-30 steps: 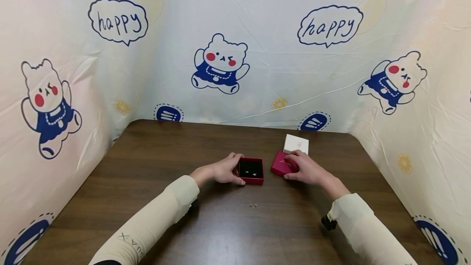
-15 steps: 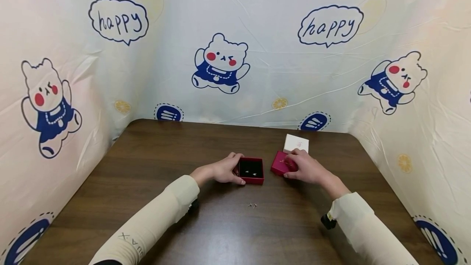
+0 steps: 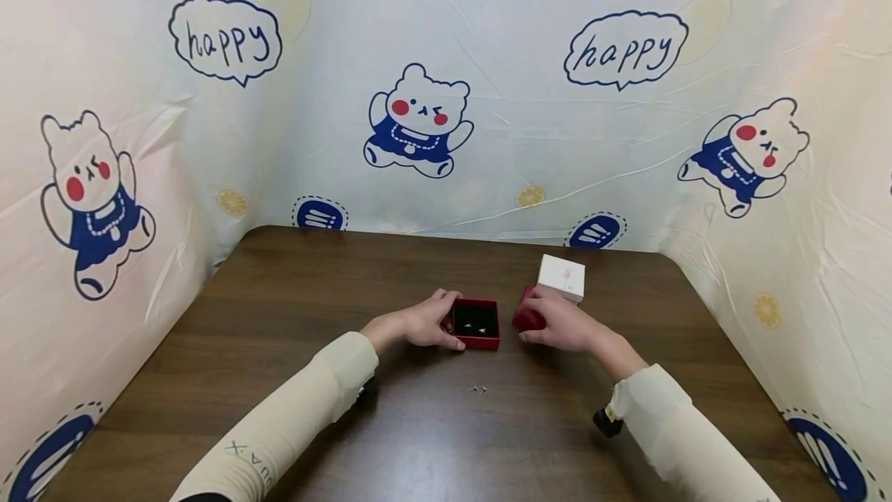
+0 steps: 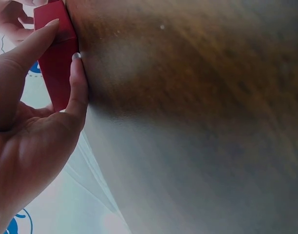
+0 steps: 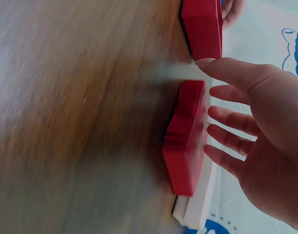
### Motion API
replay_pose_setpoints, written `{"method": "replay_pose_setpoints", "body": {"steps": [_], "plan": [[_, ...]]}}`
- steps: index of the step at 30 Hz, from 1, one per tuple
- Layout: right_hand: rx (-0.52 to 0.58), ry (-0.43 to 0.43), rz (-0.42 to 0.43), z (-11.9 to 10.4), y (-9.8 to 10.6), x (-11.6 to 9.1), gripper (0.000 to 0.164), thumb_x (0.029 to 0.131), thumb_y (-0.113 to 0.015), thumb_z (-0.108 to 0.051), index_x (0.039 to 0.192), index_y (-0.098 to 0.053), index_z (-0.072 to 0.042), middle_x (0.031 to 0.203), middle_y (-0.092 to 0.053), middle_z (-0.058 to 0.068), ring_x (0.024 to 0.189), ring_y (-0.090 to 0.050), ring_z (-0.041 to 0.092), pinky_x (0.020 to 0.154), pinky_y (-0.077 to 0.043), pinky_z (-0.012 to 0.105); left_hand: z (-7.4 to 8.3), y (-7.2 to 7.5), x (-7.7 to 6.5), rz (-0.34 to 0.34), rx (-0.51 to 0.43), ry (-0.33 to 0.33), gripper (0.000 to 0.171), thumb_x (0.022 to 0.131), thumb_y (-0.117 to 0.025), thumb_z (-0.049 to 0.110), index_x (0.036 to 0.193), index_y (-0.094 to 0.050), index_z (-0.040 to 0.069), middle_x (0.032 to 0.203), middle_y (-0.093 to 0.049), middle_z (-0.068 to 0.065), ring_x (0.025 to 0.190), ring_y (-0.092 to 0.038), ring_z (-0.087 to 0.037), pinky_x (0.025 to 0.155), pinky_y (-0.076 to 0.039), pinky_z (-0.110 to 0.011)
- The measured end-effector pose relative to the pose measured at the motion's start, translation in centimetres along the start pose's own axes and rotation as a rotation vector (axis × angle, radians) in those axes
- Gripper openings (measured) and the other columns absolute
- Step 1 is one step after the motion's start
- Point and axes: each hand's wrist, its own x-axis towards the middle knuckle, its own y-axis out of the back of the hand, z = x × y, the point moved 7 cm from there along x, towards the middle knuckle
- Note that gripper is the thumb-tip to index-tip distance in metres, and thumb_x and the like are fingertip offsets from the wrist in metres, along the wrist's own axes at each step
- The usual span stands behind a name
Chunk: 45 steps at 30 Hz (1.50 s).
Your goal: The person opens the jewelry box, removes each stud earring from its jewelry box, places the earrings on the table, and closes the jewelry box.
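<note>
1. The red box [image 3: 481,343] on the counter [image 3: 418,440] was gripped by the left hand [image 3: 423,324].
2. The right hand [image 3: 563,324] was held, fingers spread, beside the red lid [image 5: 180,151].
3. Both pieces were judged light, stiff, best held by their walls.

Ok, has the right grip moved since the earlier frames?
Yes: in the head view, the right grip has shifted left, toward the open red box, judged against the white box.

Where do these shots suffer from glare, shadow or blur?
Head: mostly sharp, pale glare on the near table. Left wrist: left hand fairly clear, table grain blurred, grey sheen lower down. Right wrist: table smeared, dark shadow beside the red lid.
</note>
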Motion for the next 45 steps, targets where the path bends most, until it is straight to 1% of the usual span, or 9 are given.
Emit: {"method": "replay_pose_setpoints", "body": {"steps": [4,9,13,18,24,29,34,39,45], "plan": [[0.034,0.012,-0.017,-1.0,-0.1,0.5,0.038,0.092,-0.077,-0.024,0.123,-0.069,-0.005,0.118,-0.062,0.01,0.106,-0.058,0.023,0.093,-0.051,0.046,0.0,0.0,0.0,-0.007,-0.005,0.003,0.083,0.087,-0.085,0.025,0.149,-0.036,0.002,0.134,-0.04,-0.017,0.105,-0.056,-0.019,0.096,-0.047,-0.036],[0.083,0.02,-0.038,-2.3,-0.1,1.1,0.037,0.096,-0.073,-0.022,0.128,-0.067,-0.006,0.125,-0.065,0.012,0.111,-0.062,0.028,0.098,-0.051,0.048,0.0,0.0,0.0,-0.01,-0.012,0.015,0.082,0.087,-0.085,0.025,0.149,-0.036,0.003,0.133,-0.04,-0.016,0.106,-0.055,-0.02,0.096,-0.047,-0.036],[0.109,0.051,-0.034,-3.2,0.0,1.6,0.034,0.096,-0.072,-0.022,0.127,-0.068,-0.007,0.123,-0.066,0.012,0.111,-0.064,0.029,0.098,-0.052,0.047,0.0,0.0,-0.1,-0.01,-0.013,0.008,0.08,0.086,-0.085,0.025,0.148,-0.038,0.004,0.132,-0.04,-0.016,0.106,-0.055,-0.02,0.096,-0.047,-0.037],[0.114,0.087,-0.033,-4.2,-0.1,2.2,0.032,0.095,-0.073,-0.02,0.125,-0.069,-0.007,0.12,-0.067,0.009,0.107,-0.065,0.026,0.095,-0.054,0.042,0.1,0.0,-0.1,-0.01,-0.001,0.002,0.079,0.087,-0.084,0.026,0.147,-0.038,0.004,0.132,-0.04,-0.015,0.105,-0.054,-0.02,0.096,-0.046,-0.036],[0.098,0.13,-0.043,-5.2,-0.5,2.8,0.03,0.095,-0.074,-0.015,0.122,-0.07,-0.003,0.118,-0.067,0.01,0.108,-0.062,0.027,0.096,-0.052,0.046,0.1,0.1,-0.1,-0.008,0.016,-0.005,0.079,0.087,-0.084,0.027,0.147,-0.038,0.005,0.132,-0.041,-0.015,0.105,-0.054,-0.019,0.095,-0.046,-0.035],[0.095,0.125,-0.069,-5.3,-1.0,3.2,0.028,0.095,-0.074,-0.015,0.12,-0.071,-0.002,0.117,-0.069,0.011,0.109,-0.062,0.025,0.098,-0.051,0.047,0.1,0.1,-0.2,-0.01,0.004,-0.009,0.079,0.087,-0.084,0.026,0.147,-0.038,0.004,0.131,-0.041,-0.016,0.104,-0.054,-0.019,0.094,-0.047,-0.036],[0.11,0.118,-0.083,-5.0,-1.6,3.7,0.027,0.095,-0.075,-0.018,0.118,-0.072,-0.004,0.114,-0.071,0.01,0.104,-0.064,0.024,0.098,-0.052,0.046,0.2,0.1,-0.2,-0.014,0.006,-0.001,0.08,0.087,-0.084,0.026,0.148,-0.037,0.004,0.132,-0.041,-0.017,0.105,-0.053,-0.019,0.095,-0.047,-0.036],[0.115,0.117,-0.099,-4.7,-1.8,4.1,0.026,0.093,-0.076,-0.017,0.117,-0.073,-0.005,0.112,-0.072,0.008,0.098,-0.064,0.022,0.093,-0.054,0.042,0.3,0.1,-0.2,-0.017,0.021,-0.001,0.081,0.087,-0.084,0.027,0.148,-0.037,0.004,0.131,-0.042,-0.016,0.106,-0.053,-0.019,0.095,-0.046,-0.036],[0.095,0.13,-0.124,-5.1,-1.8,4.8,0.016,0.092,-0.075,-0.011,0.107,-0.076,-0.006,0.103,-0.073,0.006,0.093,-0.064,0.022,0.091,-0.055,0.041,0.3,0.2,-0.1,-0.015,0.025,-0.004,0.08,0.087,-0.084,0.026,0.147,-0.038,0.003,0.129,-0.041,-0.016,0.105,-0.052,-0.019,0.094,-0.047,-0.036]]}}
